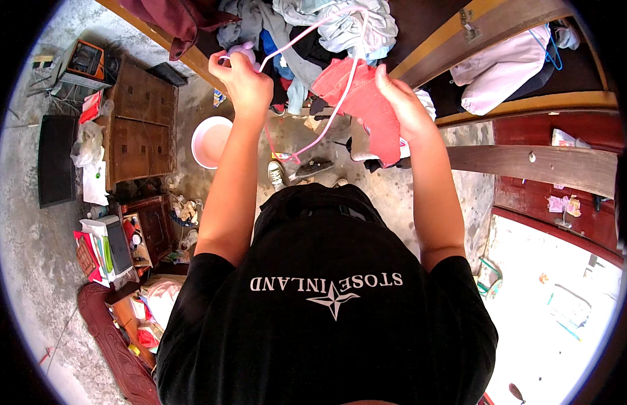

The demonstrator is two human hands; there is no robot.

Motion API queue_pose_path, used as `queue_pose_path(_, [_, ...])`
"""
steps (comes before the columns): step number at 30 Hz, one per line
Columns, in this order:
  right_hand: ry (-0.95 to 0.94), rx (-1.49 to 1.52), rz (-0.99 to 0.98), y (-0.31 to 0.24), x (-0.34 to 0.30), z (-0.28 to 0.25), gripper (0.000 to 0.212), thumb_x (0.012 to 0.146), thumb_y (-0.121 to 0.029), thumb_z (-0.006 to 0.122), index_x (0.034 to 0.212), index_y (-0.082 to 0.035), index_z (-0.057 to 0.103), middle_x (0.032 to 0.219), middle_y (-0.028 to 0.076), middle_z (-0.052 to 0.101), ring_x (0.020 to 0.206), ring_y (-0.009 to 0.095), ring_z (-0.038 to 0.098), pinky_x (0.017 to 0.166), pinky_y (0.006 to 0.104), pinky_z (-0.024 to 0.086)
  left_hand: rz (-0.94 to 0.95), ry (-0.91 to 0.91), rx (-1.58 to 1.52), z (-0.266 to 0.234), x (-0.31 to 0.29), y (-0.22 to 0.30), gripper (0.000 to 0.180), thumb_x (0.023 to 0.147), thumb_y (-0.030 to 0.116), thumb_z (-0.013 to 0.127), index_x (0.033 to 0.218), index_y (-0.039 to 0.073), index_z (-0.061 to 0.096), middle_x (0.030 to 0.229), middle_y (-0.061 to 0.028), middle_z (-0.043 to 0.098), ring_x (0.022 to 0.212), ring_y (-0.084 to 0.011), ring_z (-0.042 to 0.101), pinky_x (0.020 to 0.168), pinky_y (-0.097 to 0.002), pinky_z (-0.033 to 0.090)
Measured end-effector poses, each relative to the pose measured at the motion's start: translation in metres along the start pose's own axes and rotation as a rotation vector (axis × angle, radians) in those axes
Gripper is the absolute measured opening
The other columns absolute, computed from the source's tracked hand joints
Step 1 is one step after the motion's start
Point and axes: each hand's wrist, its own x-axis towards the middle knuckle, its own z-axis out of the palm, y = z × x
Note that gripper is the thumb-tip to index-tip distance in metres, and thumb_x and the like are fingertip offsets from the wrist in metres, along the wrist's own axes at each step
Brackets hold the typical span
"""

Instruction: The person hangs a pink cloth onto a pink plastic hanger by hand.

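Note:
My left hand [242,84], raised in front of the cupboard, has its fingers closed on one end of a thin pink clothes hanger [293,44]. The hanger's bent wire outline spans the gap between my hands. A coral-red knitted garment [381,125] hangs from my right hand [411,111], whose thumb lies along its edge. One side of the hanger runs across the garment's left part; whether it goes through the cloth I cannot tell. Beyond my hands, a jumble of clothes [327,37] fills the wooden cupboard.
On the floor left of my legs stands a pale pink basin [212,142]. A wooden cabinet [141,121] is by the left wall. To the right, a wooden beam [529,165] crosses at waist height, and light clothing [502,74] lies in another cupboard compartment.

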Motion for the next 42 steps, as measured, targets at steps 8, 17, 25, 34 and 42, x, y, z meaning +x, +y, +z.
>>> queue_pose_path(8, [0.023, 0.017, -0.117, -0.022, -0.003, -0.009, 0.061, 0.1, -0.057, 0.051, 0.118, 0.0, 0.062, 0.097, 0.01, 0.071, 0.075, 0.017, 0.07, 0.065, 0.032, 0.058, 0.1, -0.159, 0.114, -0.008, -0.011, -0.008, 0.036, 0.065, -0.015, 0.056, 0.101, -0.008, 0.05, 0.129, -0.0381, 0.034, 0.114, -0.0554, 0.045, 0.101, -0.0504, 0.043])
queue_pose_path(17, [-0.045, -0.126, -0.112, -0.008, -0.005, 0.0, 0.061, 0.103, -0.055, 0.046, 0.122, 0.001, 0.061, 0.098, 0.012, 0.072, 0.075, 0.019, 0.072, 0.067, 0.0312, 0.058, -0.028, -0.289, 0.217, -0.009, -0.014, -0.018, 0.038, 0.068, -0.012, 0.059, 0.105, -0.009, 0.053, 0.13, -0.0346, 0.036, 0.112, -0.0525, 0.05, 0.096, -0.049, 0.048])
queue_pose_path(25, [-0.078, -0.115, -0.067, 0.021, -0.005, 0.023, 0.064, 0.105, -0.057, 0.039, 0.12, 0.001, 0.061, 0.097, 0.01, 0.071, 0.079, 0.019, 0.071, 0.071, 0.0316, 0.058, -0.011, -0.338, 0.27, 0.004, -0.012, -0.031, 0.029, 0.076, -0.003, 0.057, 0.105, -0.008, 0.057, 0.126, -0.033, 0.041, 0.106, -0.0509, 0.055, 0.094, -0.0509, 0.049])
queue_pose_path(34, [-0.132, -0.492, -0.057, 0.041, 0.001, 0.03, 0.053, 0.106, -0.049, 0.045, 0.115, -0.001, 0.065, 0.095, -0.003, 0.065, 0.086, 0.006, 0.055, 0.076, 0.0268, 0.047, -0.09, -0.42, 0.341, 0.016, 0.014, -0.039, 0.032, 0.082, 0.012, 0.059, 0.102, -0.013, 0.065, 0.095, -0.037, 0.065, 0.107, -0.0507, 0.054, 0.093, -0.0478, 0.049])
queue_pose_path(42, [-0.333, -0.558, 0.024, 0.092, 0.016, 0.052, 0.049, 0.107, -0.046, 0.045, 0.113, -0.001, 0.064, 0.093, -0.003, 0.064, 0.082, 0.006, 0.055, 0.075, 0.0267, 0.048, -0.379, -0.352, 0.205, 0.018, 0.058, -0.052, 0.036, 0.081, 0.021, 0.052, 0.093, -0.008, 0.071, 0.095, -0.0358, 0.068, 0.106, -0.0491, 0.058, 0.097, -0.045, 0.04])
